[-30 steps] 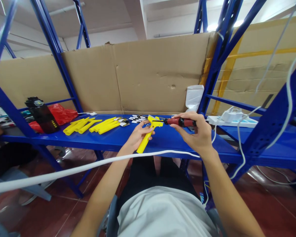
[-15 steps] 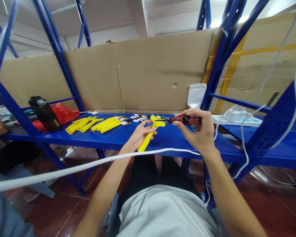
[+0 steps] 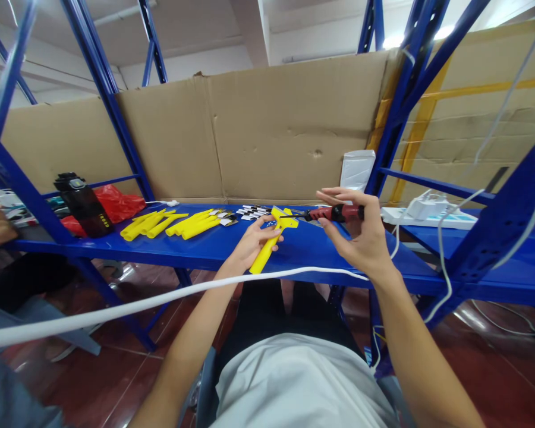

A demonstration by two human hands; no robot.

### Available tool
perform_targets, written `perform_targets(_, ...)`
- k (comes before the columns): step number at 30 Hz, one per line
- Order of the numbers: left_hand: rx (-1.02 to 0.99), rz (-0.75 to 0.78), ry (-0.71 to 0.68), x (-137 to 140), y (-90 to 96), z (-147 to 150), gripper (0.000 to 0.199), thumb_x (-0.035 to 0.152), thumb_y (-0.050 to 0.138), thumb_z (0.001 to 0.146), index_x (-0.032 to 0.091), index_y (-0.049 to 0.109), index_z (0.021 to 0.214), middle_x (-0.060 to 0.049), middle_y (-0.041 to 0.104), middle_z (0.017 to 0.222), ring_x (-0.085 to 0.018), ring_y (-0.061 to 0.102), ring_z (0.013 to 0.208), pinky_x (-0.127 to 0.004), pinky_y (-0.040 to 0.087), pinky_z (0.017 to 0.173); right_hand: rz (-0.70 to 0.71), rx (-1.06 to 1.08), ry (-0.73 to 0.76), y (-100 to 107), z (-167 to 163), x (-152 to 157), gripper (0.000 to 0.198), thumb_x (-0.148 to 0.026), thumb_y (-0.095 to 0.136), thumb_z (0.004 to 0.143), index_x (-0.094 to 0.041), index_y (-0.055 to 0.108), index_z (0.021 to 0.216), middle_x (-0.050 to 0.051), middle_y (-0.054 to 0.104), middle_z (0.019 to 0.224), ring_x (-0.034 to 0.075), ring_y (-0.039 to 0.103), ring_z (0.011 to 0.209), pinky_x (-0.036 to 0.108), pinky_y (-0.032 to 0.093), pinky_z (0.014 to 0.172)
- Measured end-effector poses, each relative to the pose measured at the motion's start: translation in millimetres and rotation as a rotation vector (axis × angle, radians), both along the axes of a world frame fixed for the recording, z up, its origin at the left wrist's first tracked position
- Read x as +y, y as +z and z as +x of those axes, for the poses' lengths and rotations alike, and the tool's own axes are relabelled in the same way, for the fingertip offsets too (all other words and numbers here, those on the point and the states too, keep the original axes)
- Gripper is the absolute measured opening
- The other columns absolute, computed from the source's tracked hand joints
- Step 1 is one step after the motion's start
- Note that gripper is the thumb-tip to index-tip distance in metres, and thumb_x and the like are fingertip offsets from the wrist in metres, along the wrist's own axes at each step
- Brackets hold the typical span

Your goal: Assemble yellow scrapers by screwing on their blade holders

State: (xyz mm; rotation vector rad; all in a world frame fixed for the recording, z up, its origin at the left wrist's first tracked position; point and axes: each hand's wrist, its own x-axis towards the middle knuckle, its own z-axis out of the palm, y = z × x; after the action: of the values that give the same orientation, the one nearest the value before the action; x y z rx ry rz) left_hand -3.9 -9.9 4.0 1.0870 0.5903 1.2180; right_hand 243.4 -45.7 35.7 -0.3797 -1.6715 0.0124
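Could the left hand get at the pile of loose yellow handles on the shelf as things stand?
Probably yes, but not freely: the left hand is gripping the yellow scraper, so it would have to let go first. The yellow handles lie to its left on the blue shelf, with nothing between.

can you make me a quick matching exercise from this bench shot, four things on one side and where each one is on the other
Things:
1. red-handled screwdriver
2. yellow scraper
3. dark bottle
4. white power strip

Places:
A. far left of the blue shelf, in front of a red bag
B. held in the right hand
C. on the shelf section to the right
D. held by its handle in the left hand

Pairs: 1-B, 2-D, 3-A, 4-C
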Motion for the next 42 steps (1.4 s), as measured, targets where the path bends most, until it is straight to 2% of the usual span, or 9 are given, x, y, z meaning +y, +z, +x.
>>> perform_targets(5,-0.011,-0.005,-0.005,0.6,-0.3,0.1,0.063,0.015,0.101,0.067,0.022,0.061,0.116,-0.004,0.072,0.100,-0.017,0.073,0.077,-0.022,0.046,0.056,0.077,0.050,-0.124,-0.2,-0.9,0.3,0.040,-0.028,0.091,0.092,-0.029,0.063,0.120,0.006,0.078,0.111,0.028,0.083,0.103,0.047,0.072,0.093)
perform_targets(10,-0.013,-0.002,0.018,1.3,-0.3,0.1,0.065,0.014,0.100,0.067,0.022,0.061,0.118,-0.004,0.073,0.099,-0.017,0.073,0.077,-0.021,0.046,0.055,0.026,-0.047,-0.017,1.3,0.3,-1.5,0.045,-0.027,0.084,0.098,-0.029,0.059,0.135,0.013,0.069,0.147,0.031,0.076,0.131,0.051,0.067,0.110)
perform_targets(15,-0.007,0.002,0.007,0.9,-1.1,-0.5,0.064,0.015,0.100,0.068,0.022,0.062,0.118,-0.004,0.073,0.100,-0.016,0.073,0.077,-0.020,0.046,0.055,0.099,0.011,-0.221,0.3,1.3,0.4,0.037,-0.031,0.093,0.091,-0.029,0.066,0.118,0.004,0.080,0.105,0.025,0.083,0.094,0.040,0.072,0.085)
perform_targets(20,-0.016,0.004,0.018,2.1,-2.5,-0.7,0.065,0.015,0.101,0.068,0.022,0.062,0.119,-0.004,0.072,0.100,-0.016,0.073,0.077,-0.020,0.047,0.056,0.006,-0.039,-0.066,1.5,1.6,-1.8,0.044,-0.033,0.085,0.098,-0.028,0.060,0.133,0.013,0.072,0.143,0.030,0.078,0.125,0.048,0.069,0.105)
perform_targets(25,-0.005,-0.001,-0.005,2.3,-2.8,-0.2,0.064,0.015,0.100,0.068,0.022,0.061,0.118,-0.004,0.072,0.101,-0.017,0.074,0.077,-0.021,0.047,0.055,0.049,0.050,-0.209,2.4,2.7,-2.9,0.035,-0.032,0.091,0.093,-0.027,0.066,0.118,0.005,0.079,0.106,0.026,0.083,0.095,0.043,0.073,0.090)
perform_targets(30,-0.002,0.001,0.020,1.6,-1.6,0.0,0.064,0.015,0.100,0.068,0.023,0.061,0.118,-0.004,0.072,0.102,-0.016,0.073,0.077,-0.021,0.049,0.055,-0.040,-0.024,0.008,1.4,5.5,-0.8,0.043,-0.030,0.082,0.099,-0.028,0.056,0.134,0.012,0.068,0.147,0.029,0.077,0.128,0.049,0.069,0.108)
perform_targets(35,0.017,0.017,-0.018,1.6,-1.8,0.8,0.063,0.015,0.099,0.068,0.023,0.061,0.118,-0.004,0.072,0.104,-0.016,0.073,0.077,-0.020,0.049,0.054,0.042,0.094,-0.184,-0.5,5.3,2.5,0.036,-0.032,0.090,0.094,-0.028,0.062,0.117,0.004,0.078,0.107,0.023,0.081,0.093,0.040,0.072,0.085)
perform_targets(40,0.016,0.027,-0.004,3.6,-3.0,0.3,0.062,0.015,0.099,0.068,0.022,0.061,0.117,-0.005,0.073,0.104,-0.017,0.073,0.077,-0.021,0.050,0.054,-0.051,0.015,-0.034,2.2,8.3,1.4,0.041,-0.035,0.080,0.102,-0.029,0.055,0.133,0.010,0.072,0.138,0.026,0.080,0.119,0.044,0.069,0.103)
perform_targets(42,0.020,0.027,0.009,4.1,-2.7,0.1,0.062,0.015,0.099,0.069,0.022,0.061,0.118,-0.005,0.072,0.103,-0.017,0.073,0.077,-0.020,0.050,0.054,-0.068,0.012,-0.017,2.6,9.2,2.0,0.039,-0.037,0.080,0.102,-0.029,0.056,0.131,0.010,0.073,0.138,0.025,0.080,0.118,0.043,0.069,0.103)
